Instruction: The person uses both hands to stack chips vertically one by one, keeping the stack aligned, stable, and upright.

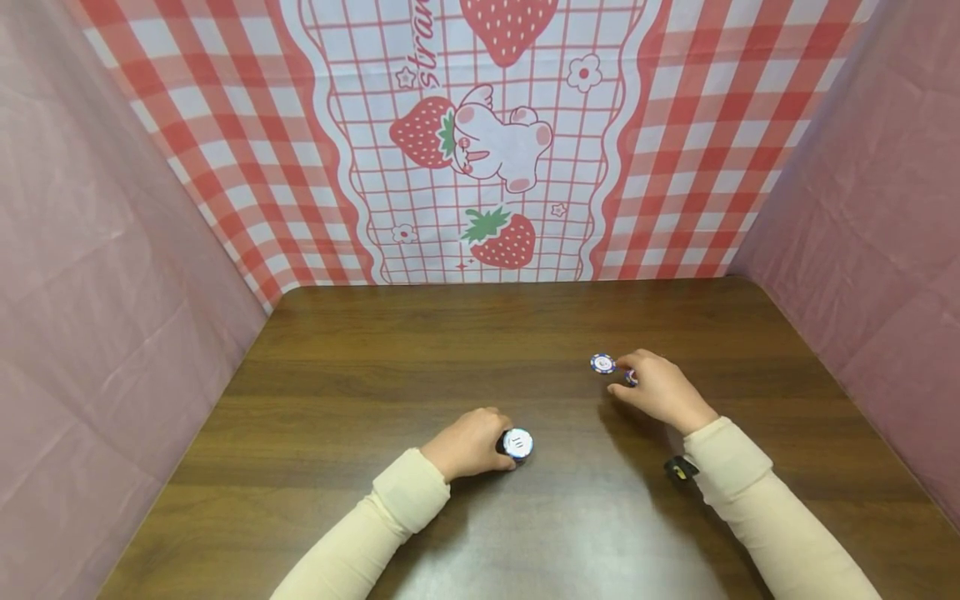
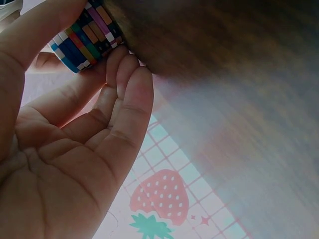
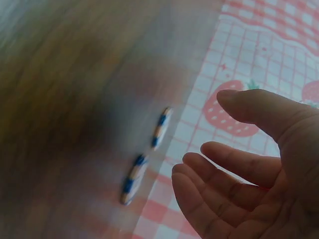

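Note:
My left hand (image 1: pixel 468 443) holds a stack of poker chips (image 1: pixel 518 443) on the wooden table, thumb on the near side and fingers on the far side. The top chip is white and marked 10. Seen from the left wrist, the stack (image 2: pixel 85 40) has striped edges in blue, green, orange and purple. My right hand (image 1: pixel 662 390) hovers over the table with thumb and fingers spread. By its fingertips lies a blue-and-white chip (image 1: pixel 602 363), and a second chip (image 1: pixel 632 378) is partly covered by the hand. The right wrist view shows both chips lying flat, apart from the fingers (image 3: pixel 192 181).
The brown table (image 1: pixel 420 342) ends at a red checked cloth (image 1: pixel 217 158) with strawberry prints. Pink cloth walls (image 1: pixel 90 233) flank it on both sides. A small black object (image 1: pixel 681 469) sits at the right cuff.

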